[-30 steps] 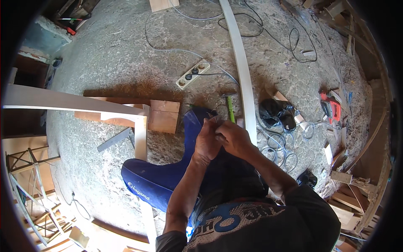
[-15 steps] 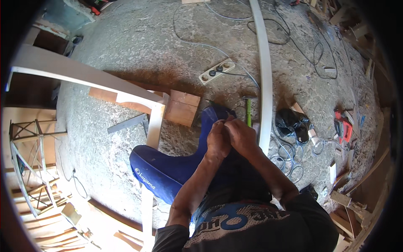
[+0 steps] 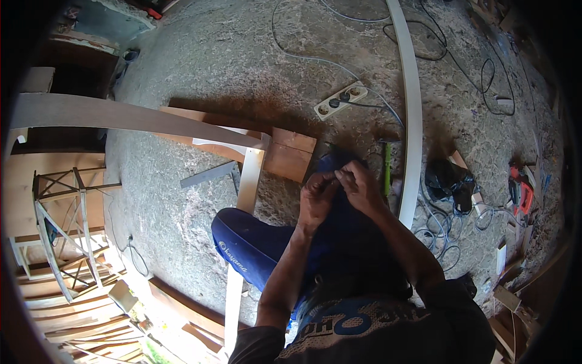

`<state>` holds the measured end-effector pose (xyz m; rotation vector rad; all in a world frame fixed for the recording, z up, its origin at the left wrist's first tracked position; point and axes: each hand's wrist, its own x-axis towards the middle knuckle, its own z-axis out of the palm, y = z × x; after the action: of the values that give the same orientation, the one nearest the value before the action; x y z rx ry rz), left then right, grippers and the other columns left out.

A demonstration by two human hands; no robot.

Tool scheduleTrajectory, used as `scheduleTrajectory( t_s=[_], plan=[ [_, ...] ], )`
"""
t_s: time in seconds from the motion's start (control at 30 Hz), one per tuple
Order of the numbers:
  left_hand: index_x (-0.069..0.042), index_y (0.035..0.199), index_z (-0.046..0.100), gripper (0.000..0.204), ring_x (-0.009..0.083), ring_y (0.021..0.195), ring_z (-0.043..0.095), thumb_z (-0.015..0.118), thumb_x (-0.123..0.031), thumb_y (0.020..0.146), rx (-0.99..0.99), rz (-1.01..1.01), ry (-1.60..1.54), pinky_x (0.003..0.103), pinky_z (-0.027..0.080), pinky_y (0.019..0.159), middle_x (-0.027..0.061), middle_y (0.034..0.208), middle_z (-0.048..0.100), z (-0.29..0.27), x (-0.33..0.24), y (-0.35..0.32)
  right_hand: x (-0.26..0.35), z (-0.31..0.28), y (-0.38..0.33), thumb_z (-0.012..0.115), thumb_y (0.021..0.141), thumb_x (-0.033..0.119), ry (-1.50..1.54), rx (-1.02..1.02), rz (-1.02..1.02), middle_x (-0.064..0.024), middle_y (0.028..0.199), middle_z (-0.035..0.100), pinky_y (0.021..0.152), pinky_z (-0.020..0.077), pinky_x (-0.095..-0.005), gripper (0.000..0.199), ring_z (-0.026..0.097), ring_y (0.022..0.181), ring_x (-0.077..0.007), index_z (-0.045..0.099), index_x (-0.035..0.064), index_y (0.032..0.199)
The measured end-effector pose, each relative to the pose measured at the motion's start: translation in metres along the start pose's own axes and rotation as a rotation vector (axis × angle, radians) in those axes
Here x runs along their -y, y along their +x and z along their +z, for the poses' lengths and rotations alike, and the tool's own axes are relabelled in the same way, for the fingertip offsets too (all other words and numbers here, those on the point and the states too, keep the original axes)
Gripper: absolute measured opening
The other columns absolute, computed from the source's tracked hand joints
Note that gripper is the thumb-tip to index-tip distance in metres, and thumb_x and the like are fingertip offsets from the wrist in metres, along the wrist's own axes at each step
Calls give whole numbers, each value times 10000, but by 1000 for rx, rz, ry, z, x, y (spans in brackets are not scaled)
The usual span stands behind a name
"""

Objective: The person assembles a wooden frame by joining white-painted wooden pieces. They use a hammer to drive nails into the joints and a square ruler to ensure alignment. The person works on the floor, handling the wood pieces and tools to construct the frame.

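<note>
My left hand [image 3: 317, 195] and my right hand [image 3: 359, 184] are pressed together over my bent knee in blue trousers [image 3: 260, 242]. The fingertips of both pinch something very small between them; what it is cannot be made out. A green-handled hammer [image 3: 386, 168] lies on the ground just right of my right hand. A pale wooden strip [image 3: 248, 182] runs under my leg, and a long white curved board [image 3: 411, 109] passes right of the hammer.
A white power strip [image 3: 339, 100] with cables lies ahead on the rough concrete floor. A square wood block [image 3: 291, 155] and a metal square [image 3: 209, 175] sit left of my hands. A black power tool [image 3: 447, 182], an orange tool [image 3: 520, 191], coiled cable and wood scraps lie right. A wooden frame [image 3: 66, 224] stands left.
The view has shifted, so the floor things sit lower and more to the right in the picture. My hands stay joined at the knee, fingers still working together.
</note>
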<state>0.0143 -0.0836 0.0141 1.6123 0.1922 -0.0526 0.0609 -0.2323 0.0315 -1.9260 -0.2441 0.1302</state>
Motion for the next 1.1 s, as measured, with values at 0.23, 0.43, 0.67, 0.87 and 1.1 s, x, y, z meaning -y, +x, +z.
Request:
scheduleTrajectory(
  t_s=[0.23,0.43,0.67,0.87,1.1],
  plan=[
    [-24,996,613,86,134,755,625,632,-107,984,-319,171,312,308,500,677,49,847,701,-37,7,20,-40,-15,14,684,958,187,0,47,-7,-150,948,691,771,551,-305,292,706,853,-230,645,48,1212],
    [32,1015,684,199,148,819,660,648,-158,969,-805,8,21,333,518,733,75,884,721,-139,62,59,-218,-76,-29,646,957,401,-729,244,268,-171,1362,604,1026,461,-448,543,568,1270,-345,562,71,1380],
    [-50,1013,764,220,318,951,699,693,-229,908,-863,47,312,391,533,856,165,993,735,-156,104,67,-327,-69,-63,615,977,353,-1053,-39,-56,-140,1415,576,976,503,-403,634,592,1239,-313,403,90,1514],
    [-118,1031,776,214,339,970,692,706,-268,895,-880,2,434,407,540,861,143,1042,730,-158,112,71,-238,-85,-19,602,999,282,-783,197,207,-136,1046,674,792,536,-370,293,664,961,-216,636,68,1196],
    [-145,1028,780,237,333,961,691,680,-323,908,-895,-49,539,419,543,842,109,1045,721,-156,114,74,-106,-88,-16,621,970,224,-388,122,245,-170,891,629,705,498,-426,270,626,803,-292,595,4,1124]
  ],
)
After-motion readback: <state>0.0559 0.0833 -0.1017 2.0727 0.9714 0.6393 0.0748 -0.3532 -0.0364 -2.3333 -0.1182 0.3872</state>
